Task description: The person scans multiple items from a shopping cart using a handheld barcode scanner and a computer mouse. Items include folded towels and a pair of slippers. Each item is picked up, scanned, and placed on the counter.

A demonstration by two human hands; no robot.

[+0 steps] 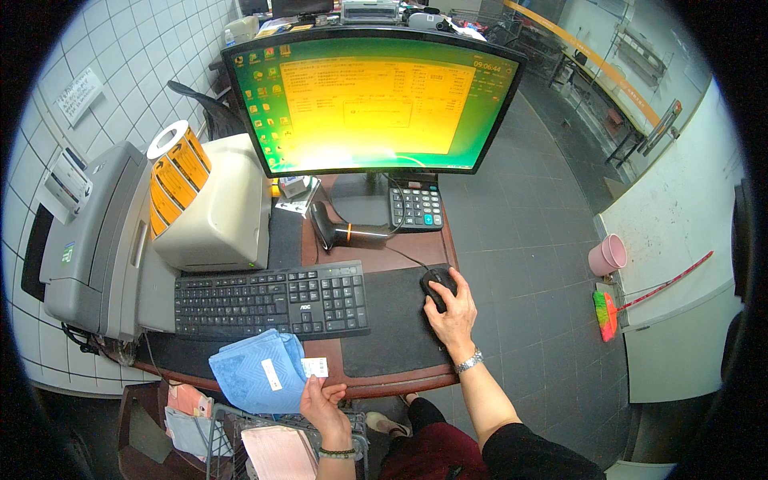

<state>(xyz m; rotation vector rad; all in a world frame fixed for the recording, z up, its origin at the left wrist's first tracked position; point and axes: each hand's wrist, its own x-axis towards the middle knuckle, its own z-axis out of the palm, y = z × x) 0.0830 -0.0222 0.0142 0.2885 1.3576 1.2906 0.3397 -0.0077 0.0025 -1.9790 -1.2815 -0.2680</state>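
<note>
At the desk's front edge my left hand pinches a small white tag between thumb and fingers. Next to it a folded blue towel with a white sticker overhangs the edge, its upper part touching the black keyboard. Whether the tag is fastened to the towel, I cannot tell. To the right, my right hand rests over a black computer mouse on a dark mat, fingers curved around it. The lit monitor stands beyond, showing a window with a small box in it.
A barcode scanner and calculator lie behind the keyboard. At left stand a label printer with an orange label roll and a grey printer. Below the desk edge, a wire basket holds folded cloths.
</note>
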